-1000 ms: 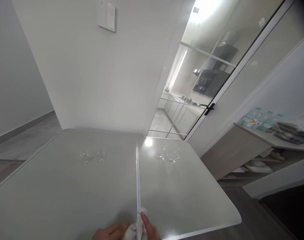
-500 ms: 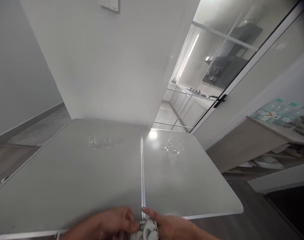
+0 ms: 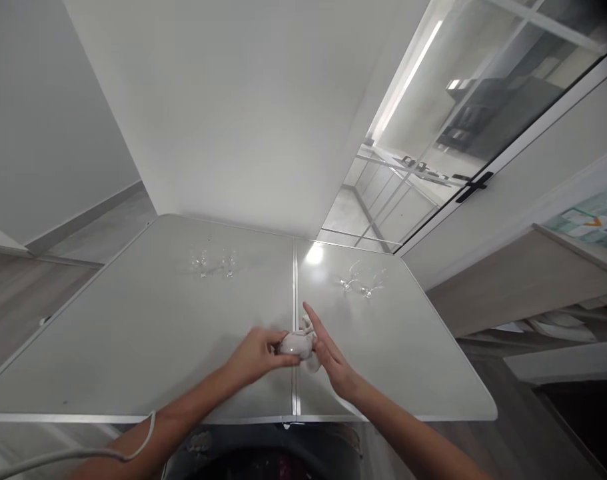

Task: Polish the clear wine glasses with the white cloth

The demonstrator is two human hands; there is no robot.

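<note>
A small, glossy white rounded thing (image 3: 297,344) with a curved, loop-like part is held between my two hands, over the metal seam of the table. Its exact kind I cannot make out. My left hand (image 3: 258,353) is closed on its left side, thumb and fingers on either side of it. My right hand (image 3: 334,360) is against its right side, one finger stretched out past it and the others bent and partly hidden. Beyond the hands stand clear glasses: a left pair (image 3: 202,264) and a right pair (image 3: 348,281), faint against the tabletop.
The grey table (image 3: 133,320) has a metal edge and a central seam (image 3: 294,307). A white cable (image 3: 103,453) crosses my left forearm. A glass-paned door (image 3: 413,133) with a black handle (image 3: 474,187) is beyond, and a wooden shelf (image 3: 503,280) with bottles (image 3: 593,223) stands right.
Both hands have come up from the bottom edge of the picture with the white thing, which now shows more fully. The view has tilted down and shifted; the glasses stay on the table.
</note>
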